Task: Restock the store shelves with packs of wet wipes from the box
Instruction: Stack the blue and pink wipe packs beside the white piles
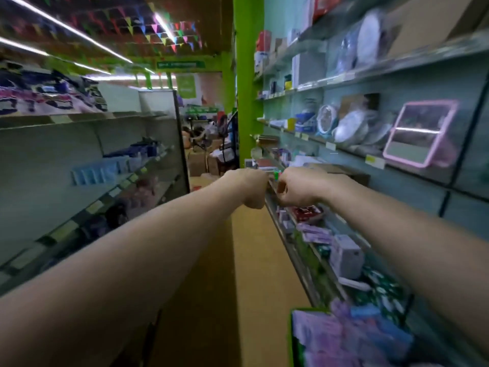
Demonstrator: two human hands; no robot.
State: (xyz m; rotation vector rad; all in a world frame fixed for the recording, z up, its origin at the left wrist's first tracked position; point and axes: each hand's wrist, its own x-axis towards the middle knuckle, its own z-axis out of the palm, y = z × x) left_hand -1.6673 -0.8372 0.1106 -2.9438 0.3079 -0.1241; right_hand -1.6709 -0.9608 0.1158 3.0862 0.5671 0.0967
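Both my arms stretch forward down the aisle, and the whole view is motion-blurred. My left hand point(248, 190) and my right hand point(296, 190) are curled into fists side by side, and nothing shows in either. A green-edged box point(293, 337) at the bottom right holds purple and blue packs of wet wipes point(344, 340). More purple packs point(315, 231) lie on the low right shelf point(291, 250), below and to the right of my right hand.
Shelving runs along both sides of a narrow aisle with a tan floor point(251, 260). A pink-framed mirror point(420, 133) and wrapped plates stand on the right shelves. Blue packs point(100, 170) sit on the left shelf. A green pillar point(248, 88) and cardboard boxes point(201, 162) stand ahead.
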